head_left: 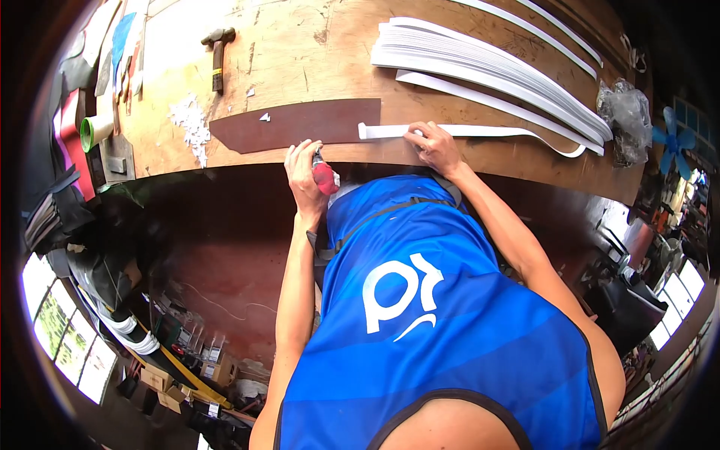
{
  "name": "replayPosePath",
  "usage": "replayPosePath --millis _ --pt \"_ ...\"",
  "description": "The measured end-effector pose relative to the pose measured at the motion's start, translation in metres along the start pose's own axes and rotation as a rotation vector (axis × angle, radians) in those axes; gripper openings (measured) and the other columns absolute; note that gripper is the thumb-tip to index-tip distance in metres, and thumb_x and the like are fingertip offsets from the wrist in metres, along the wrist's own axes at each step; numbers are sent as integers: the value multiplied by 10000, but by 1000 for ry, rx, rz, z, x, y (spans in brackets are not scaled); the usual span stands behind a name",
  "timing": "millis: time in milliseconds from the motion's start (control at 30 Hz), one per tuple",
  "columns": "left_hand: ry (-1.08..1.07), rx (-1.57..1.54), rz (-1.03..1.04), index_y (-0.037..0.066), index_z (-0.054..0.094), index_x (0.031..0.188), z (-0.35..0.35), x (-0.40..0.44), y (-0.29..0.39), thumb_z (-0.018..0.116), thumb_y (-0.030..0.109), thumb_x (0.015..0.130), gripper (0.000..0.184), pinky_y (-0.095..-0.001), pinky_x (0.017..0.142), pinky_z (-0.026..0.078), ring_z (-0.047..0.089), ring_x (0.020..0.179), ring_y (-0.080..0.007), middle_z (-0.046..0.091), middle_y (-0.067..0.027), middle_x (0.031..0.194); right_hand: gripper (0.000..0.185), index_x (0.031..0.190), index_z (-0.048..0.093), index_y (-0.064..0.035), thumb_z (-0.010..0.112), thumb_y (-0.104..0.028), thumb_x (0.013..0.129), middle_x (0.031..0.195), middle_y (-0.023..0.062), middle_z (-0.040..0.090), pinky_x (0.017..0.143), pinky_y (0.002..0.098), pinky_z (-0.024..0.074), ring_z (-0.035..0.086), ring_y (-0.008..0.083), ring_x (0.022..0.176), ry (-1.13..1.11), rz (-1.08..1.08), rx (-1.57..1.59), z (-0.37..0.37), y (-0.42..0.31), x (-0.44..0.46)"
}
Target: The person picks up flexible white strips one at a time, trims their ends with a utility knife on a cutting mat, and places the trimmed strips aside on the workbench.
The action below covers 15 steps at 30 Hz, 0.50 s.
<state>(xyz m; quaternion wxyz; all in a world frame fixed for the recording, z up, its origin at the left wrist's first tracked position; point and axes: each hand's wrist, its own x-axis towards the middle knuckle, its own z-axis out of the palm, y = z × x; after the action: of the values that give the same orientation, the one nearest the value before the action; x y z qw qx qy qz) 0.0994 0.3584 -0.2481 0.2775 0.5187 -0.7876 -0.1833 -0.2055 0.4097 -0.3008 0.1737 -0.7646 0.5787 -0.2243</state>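
Centrally, the right hand [435, 148] pinches a white strip [382, 131], its end overlapping a brown sheet [307, 126] on a scratched wooden table [300, 60]. At the table's near edge, the left hand [303, 176] curls around a red object [324, 178], partly hidden. A hammer [218, 60], white scraps [192, 127] and bundled strips [480, 64] lie beyond; a blue fan [673, 141] and bright windows [67, 337] edge the cluttered room.

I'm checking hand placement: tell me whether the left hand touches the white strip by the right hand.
Apart: the head view shows the brown piece between the left hand and the white strip.
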Motion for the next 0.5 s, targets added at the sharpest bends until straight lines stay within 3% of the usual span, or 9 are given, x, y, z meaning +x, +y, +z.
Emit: replayPosePath --millis 67,100,133,233,267,367,467,500 --pt "-127 -160 -45 32 643 1118 1 4 1 626 -12 754 368 -442 1031 444 611 1090 -339 668 -148 1052 335 935 672 -135 670 2 629 989 -18 623 711 359 516 592 219 824 -2 23 -3 0 -1 1" --pt "-74 -93 46 31 634 1134 5 8 5 631 -2 717 417 -436 951 484 622 968 -345 651 -151 990 335 935 672 -135 670 2 629 989 -18 623 711 359 516 592 219 824 0 29 -5 0 0 1" --pt "-78 -96 50 31 634 1134 7 12 9 631 -2 717 417 -436 951 484 622 968 -345 651 -151 990 338 938 671 -134 671 3 629 987 -22 622 710 361 516 592 220 825 -7 32 12 0 1 2" --pt "-165 -107 108 57 619 1164 15 23 19 735 72 723 456 -431 752 477 591 808 -329 630 -133 894 332 933 671 -131 671 10 632 982 -25 621 712 364 519 594 223 827 -15 52 54 -2 0 3" --pt "-166 -108 113 57 619 1164 20 25 23 735 72 723 456 -431 752 477 591 808 -329 630 -133 894 324 926 673 -128 671 15 635 979 -23 622 715 365 522 596 226 827 -20 64 82 -2 0 4" --pt "-226 10 -241 57 614 1195 34 29 27 770 182 764 475 -436 739 505 627 821 -348 663 -156 922 291 896 683 -115 670 24 641 967 -15 628 735 356 528 602 232 830 8 92 133 2 2 4" --pt "-191 -108 -197 51 617 1178 46 33 15 794 220 757 488 -433 751 532 665 863 -357 688 -182 957 250 865 690 -103 674 21 648 943 -3 635 750 352 532 607 235 832 1 102 159 0 3 9" --pt "-222 -205 -289 51 623 1157 41 38 23 817 274 749 503 -424 778 546 684 903 -356 699 -191 966 250 865 690 -103 674 21 648 943 -3 635 750 352 532 607 235 832 5 104 156 -1 3 10"
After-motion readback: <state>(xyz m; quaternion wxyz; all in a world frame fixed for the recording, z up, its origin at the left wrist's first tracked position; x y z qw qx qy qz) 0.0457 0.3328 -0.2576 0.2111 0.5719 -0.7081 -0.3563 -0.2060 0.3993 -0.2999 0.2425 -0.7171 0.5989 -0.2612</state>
